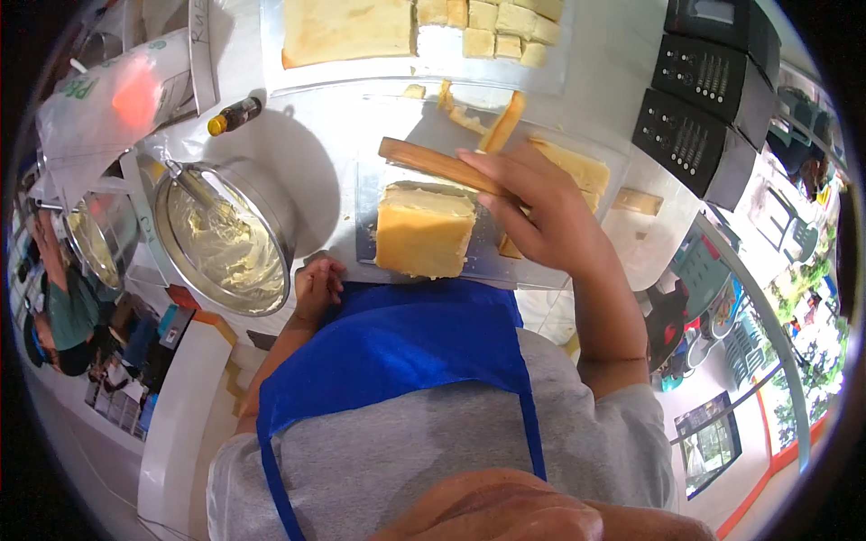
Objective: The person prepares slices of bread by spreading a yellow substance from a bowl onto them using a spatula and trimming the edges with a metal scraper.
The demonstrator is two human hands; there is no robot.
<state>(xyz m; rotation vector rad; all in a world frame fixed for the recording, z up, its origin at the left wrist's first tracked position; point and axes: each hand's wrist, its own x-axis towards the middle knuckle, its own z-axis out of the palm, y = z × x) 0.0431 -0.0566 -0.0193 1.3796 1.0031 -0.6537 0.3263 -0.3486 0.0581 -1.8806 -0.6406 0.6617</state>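
Observation:
My right hand [541, 209] grips a flat wooden stick [443, 168], held slanting just above the far side of a cake block [425, 237]. Pale cream coats the block's far edge, and its near face is golden yellow. The block sits on a clear tray [487, 267] at the table's near edge. At that edge, left of the block, rests my left hand [318, 284], its fingers loosely bent and nothing seen in them. Trimmed cake strips [502, 125] lie beyond the stick. More cake pieces [572, 166] are partly hidden behind my right hand.
A steel bowl [223, 243] of cream with a whisk [193, 186] stands at left, near a small yellow-capped bottle [235, 116]. A far tray [440, 78] holds a cake slab [348, 30] and several cut squares [497, 27]. Black boxes [697, 122] sit at right. A person [74, 311] is at far left.

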